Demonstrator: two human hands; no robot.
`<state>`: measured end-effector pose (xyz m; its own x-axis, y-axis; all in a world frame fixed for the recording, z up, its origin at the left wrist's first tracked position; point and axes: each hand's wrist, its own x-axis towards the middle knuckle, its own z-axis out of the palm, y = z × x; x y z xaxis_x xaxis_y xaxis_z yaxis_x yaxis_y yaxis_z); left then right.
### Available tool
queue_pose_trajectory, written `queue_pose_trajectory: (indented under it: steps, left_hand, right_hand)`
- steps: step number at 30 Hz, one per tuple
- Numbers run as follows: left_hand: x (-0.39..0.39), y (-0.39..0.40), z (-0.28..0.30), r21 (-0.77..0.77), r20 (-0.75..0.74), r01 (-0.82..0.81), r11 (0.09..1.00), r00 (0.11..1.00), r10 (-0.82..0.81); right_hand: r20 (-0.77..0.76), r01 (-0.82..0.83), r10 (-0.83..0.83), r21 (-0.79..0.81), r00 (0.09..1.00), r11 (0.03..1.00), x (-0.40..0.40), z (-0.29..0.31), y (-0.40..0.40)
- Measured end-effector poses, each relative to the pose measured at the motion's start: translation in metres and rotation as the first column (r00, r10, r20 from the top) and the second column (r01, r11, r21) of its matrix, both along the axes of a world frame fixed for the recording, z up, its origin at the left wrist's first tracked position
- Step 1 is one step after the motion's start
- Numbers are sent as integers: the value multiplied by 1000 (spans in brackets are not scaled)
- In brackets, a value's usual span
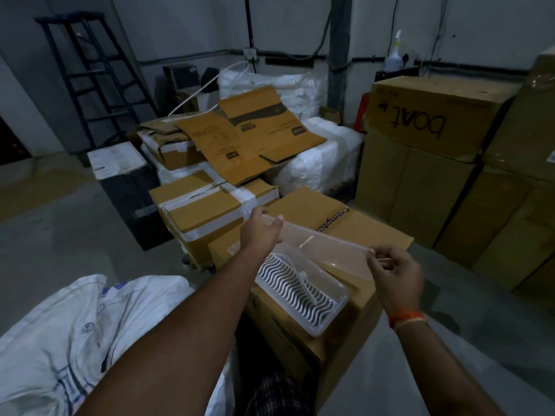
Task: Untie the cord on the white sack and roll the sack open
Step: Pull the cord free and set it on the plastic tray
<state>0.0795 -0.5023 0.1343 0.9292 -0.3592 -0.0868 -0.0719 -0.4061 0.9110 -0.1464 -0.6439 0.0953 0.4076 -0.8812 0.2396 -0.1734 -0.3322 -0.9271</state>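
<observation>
Both hands hold one clear, flat plastic lid (327, 246) in the air: the left hand (264, 228) pinches its far end, the right hand (396, 270) pinches its near end with curled fingers. Below the lid, a clear plastic tray with a white wavy insert (300, 291) lies on the top of a brown cardboard box (372, 226), reaching towards its near edge. The crumpled white woven sack with blue print (78, 328) lies on the floor at lower left, beside the left forearm and untouched. Taped cartons (207, 211), flattened cardboard (249, 133) and a black stepladder (90, 79) crowd the space beyond.
</observation>
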Motion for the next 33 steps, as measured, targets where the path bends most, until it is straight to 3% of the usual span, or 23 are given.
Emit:
queue_pose_trajectory:
  steps: [10,15,17,20,24,30,33]
  left_hand:
    - [15,3,-20,-82,-187,-200,976,965,182]
    - [22,2,-23,-65,-228,-307,950,931,285]
    - [22,3,-21,-110,-266,-322,940,921,285]
    - [21,8,-16,-161,-281,-287,944,930,235]
    - [18,24,-9,-254,-297,-190,948,948,111]
    - [10,62,-9,-189,-80,-186,964,981,174]
    - [5,80,-11,-64,90,-189,980,977,194]
  right_hand:
    - [61,-44,62,-263,996,964,-11,0,22]
    - [139,-72,118,-298,983,952,-18,4,32]
    - [156,-78,113,-217,981,973,-21,7,39]
    - [268,-96,68,93,961,991,-28,6,57]
    - [339,-111,-63,470,939,875,-31,1,83]
    - [234,-65,-35,406,972,912,-35,7,119]
    - [157,-1,-62,374,986,927,-34,2,130]
